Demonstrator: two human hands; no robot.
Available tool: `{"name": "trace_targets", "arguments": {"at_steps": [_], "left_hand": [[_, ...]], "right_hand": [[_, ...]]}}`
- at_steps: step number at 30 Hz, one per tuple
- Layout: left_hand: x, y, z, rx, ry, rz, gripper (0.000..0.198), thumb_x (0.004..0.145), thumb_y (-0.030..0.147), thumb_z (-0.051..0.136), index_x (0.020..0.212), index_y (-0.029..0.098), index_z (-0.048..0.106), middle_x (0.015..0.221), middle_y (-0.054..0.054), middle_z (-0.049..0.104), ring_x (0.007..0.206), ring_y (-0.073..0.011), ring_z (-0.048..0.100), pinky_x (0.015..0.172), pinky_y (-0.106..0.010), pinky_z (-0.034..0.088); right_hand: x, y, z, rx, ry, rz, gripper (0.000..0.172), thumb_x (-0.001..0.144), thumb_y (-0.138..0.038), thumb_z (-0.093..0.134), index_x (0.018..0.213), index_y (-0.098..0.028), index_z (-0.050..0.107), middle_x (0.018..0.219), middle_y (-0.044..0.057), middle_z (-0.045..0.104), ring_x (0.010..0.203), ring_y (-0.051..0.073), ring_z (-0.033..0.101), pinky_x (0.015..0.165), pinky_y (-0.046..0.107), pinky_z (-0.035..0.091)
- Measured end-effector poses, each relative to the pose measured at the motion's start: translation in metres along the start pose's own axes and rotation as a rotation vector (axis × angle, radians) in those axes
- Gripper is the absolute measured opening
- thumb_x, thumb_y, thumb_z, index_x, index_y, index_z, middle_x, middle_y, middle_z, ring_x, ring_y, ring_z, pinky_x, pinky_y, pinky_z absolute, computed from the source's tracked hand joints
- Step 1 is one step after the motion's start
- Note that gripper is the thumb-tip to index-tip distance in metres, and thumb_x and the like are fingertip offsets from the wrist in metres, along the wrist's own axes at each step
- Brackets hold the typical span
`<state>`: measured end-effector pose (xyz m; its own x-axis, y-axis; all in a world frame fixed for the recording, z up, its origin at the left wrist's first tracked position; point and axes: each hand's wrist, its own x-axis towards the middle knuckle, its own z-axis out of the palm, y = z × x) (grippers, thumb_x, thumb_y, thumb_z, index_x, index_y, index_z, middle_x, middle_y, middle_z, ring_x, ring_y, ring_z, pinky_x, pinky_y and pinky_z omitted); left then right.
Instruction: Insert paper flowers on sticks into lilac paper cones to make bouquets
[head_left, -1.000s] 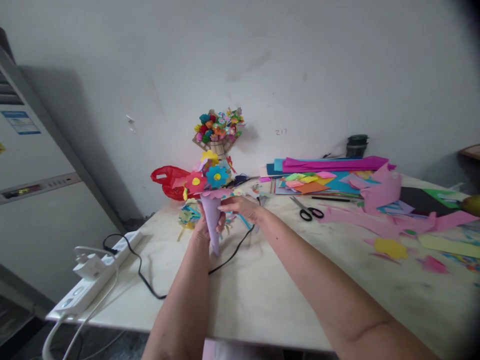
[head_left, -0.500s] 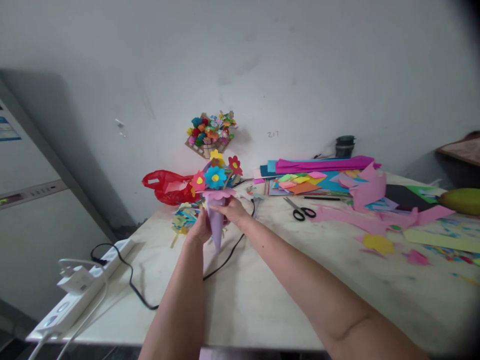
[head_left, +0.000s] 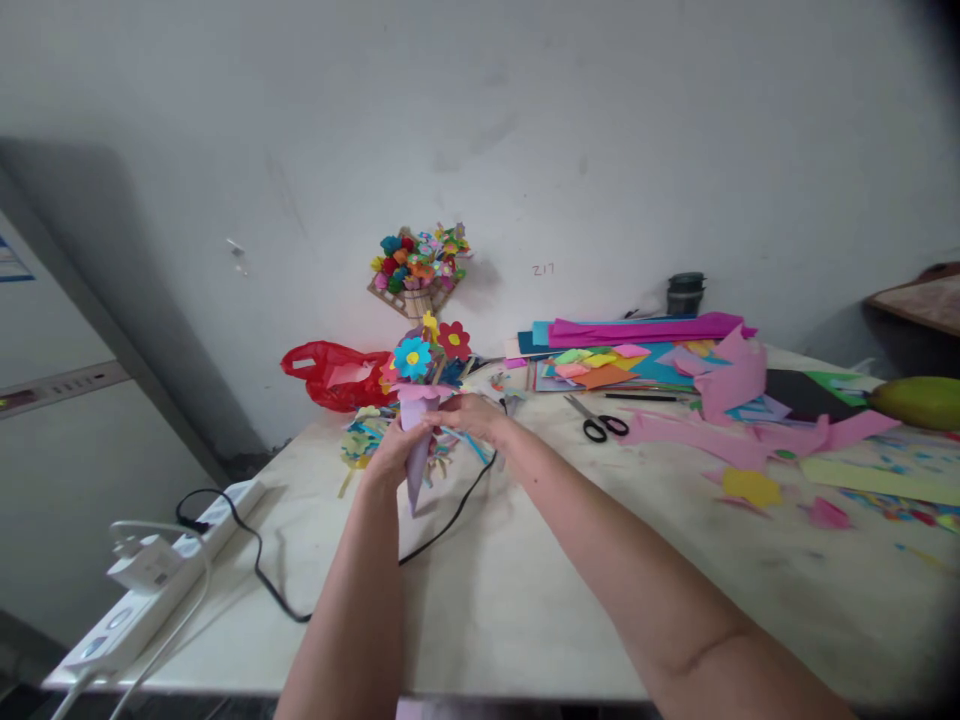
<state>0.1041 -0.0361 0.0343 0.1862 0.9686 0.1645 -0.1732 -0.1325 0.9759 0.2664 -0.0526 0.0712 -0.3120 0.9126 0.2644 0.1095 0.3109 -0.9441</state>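
My left hand (head_left: 391, 452) is wrapped round a lilac paper cone (head_left: 415, 458), held upright above the white table (head_left: 525, 590). Paper flowers (head_left: 426, 356) in blue, red, pink and yellow stick out of the cone's top. My right hand (head_left: 466, 414) rests at the cone's upper rim, fingers curled against it, just under the flowers. The cone's tip points down over a black cable (head_left: 442, 525).
A flower bouquet in a basket (head_left: 418, 268) hangs on the wall behind. A red plastic bag (head_left: 330, 372), black scissors (head_left: 596, 422), stacked coloured paper sheets (head_left: 637, 345) and pink scraps (head_left: 750, 415) lie across the table. A white power strip (head_left: 150, 580) sits at the left edge.
The cone with its flowers has shifted slightly left and tilted; my right hand stays at its rim. The view has drifted a little to the right.
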Motion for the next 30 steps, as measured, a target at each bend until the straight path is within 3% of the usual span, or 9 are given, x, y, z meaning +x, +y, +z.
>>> {"name": "trace_targets", "arguments": {"at_steps": [3, 5, 9, 13, 17, 23, 30], "left_hand": [[-0.002, 0.002, -0.001, 0.034, 0.019, 0.002, 0.054, 0.049, 0.043, 0.083, 0.084, 0.015, 0.052, 0.061, 0.001, 0.061, 0.042, -0.0091, 0.052, 0.039, -0.021, 0.042], [-0.002, 0.002, -0.002, 0.040, 0.025, -0.002, 0.055, 0.050, 0.045, 0.082, 0.086, 0.015, 0.052, 0.062, 0.000, 0.062, 0.042, -0.0094, 0.052, 0.038, -0.021, 0.043], [-0.001, 0.002, -0.004, 0.040, -0.001, -0.001, 0.058, 0.050, 0.046, 0.082, 0.088, 0.014, 0.052, 0.063, 0.000, 0.062, 0.043, -0.0087, 0.052, 0.038, -0.019, 0.043], [-0.001, 0.001, -0.004, 0.067, -0.040, 0.001, 0.055, 0.052, 0.046, 0.082, 0.084, 0.014, 0.052, 0.062, 0.000, 0.062, 0.042, -0.0086, 0.052, 0.037, -0.019, 0.042], [-0.001, 0.001, -0.003, 0.102, -0.053, 0.010, 0.050, 0.053, 0.044, 0.081, 0.080, 0.014, 0.052, 0.061, 0.000, 0.061, 0.041, -0.0082, 0.051, 0.038, -0.019, 0.042], [-0.002, 0.002, 0.000, 0.109, -0.095, 0.000, 0.046, 0.054, 0.041, 0.082, 0.080, 0.014, 0.055, 0.062, -0.002, 0.062, 0.042, -0.0091, 0.052, 0.039, -0.020, 0.042], [0.001, 0.000, -0.004, 0.117, -0.103, -0.003, 0.044, 0.055, 0.041, 0.080, 0.081, 0.013, 0.056, 0.063, -0.003, 0.063, 0.042, -0.0099, 0.053, 0.040, -0.021, 0.042]], "right_hand": [[-0.005, -0.013, -0.022, -0.059, -0.042, 0.218, 0.028, 0.064, -0.039, 0.075, 0.065, -0.013, 0.065, 0.056, 0.003, 0.066, 0.046, 0.010, 0.056, 0.042, 0.019, 0.038], [-0.007, -0.021, -0.033, -0.045, -0.012, 0.233, 0.025, 0.070, -0.035, 0.070, 0.062, -0.013, 0.063, 0.049, 0.003, 0.063, 0.039, 0.009, 0.052, 0.039, 0.019, 0.034], [-0.006, -0.026, -0.036, 0.087, 0.250, 0.048, 0.018, 0.077, -0.025, 0.061, 0.063, -0.014, 0.063, 0.044, -0.002, 0.059, 0.033, 0.005, 0.040, 0.038, 0.019, 0.029], [0.000, -0.020, -0.021, 0.183, 0.446, -0.072, 0.017, 0.072, -0.024, 0.064, 0.058, -0.015, 0.062, 0.038, -0.005, 0.051, 0.037, 0.006, 0.041, 0.044, 0.019, 0.033], [0.006, -0.013, -0.008, 0.320, 0.470, -0.097, 0.010, 0.070, -0.024, 0.064, 0.065, -0.015, 0.064, 0.036, -0.007, 0.048, 0.038, 0.008, 0.043, 0.047, 0.021, 0.034], [0.007, -0.013, -0.004, 0.363, 0.529, -0.111, 0.023, 0.069, -0.029, 0.065, 0.052, -0.017, 0.055, 0.038, -0.006, 0.048, 0.039, 0.008, 0.041, 0.047, 0.022, 0.033], [0.004, -0.018, -0.003, 0.369, 0.527, -0.070, 0.020, 0.067, -0.021, 0.063, 0.050, -0.018, 0.053, 0.038, -0.006, 0.048, 0.039, 0.009, 0.043, 0.047, 0.023, 0.036]]}}
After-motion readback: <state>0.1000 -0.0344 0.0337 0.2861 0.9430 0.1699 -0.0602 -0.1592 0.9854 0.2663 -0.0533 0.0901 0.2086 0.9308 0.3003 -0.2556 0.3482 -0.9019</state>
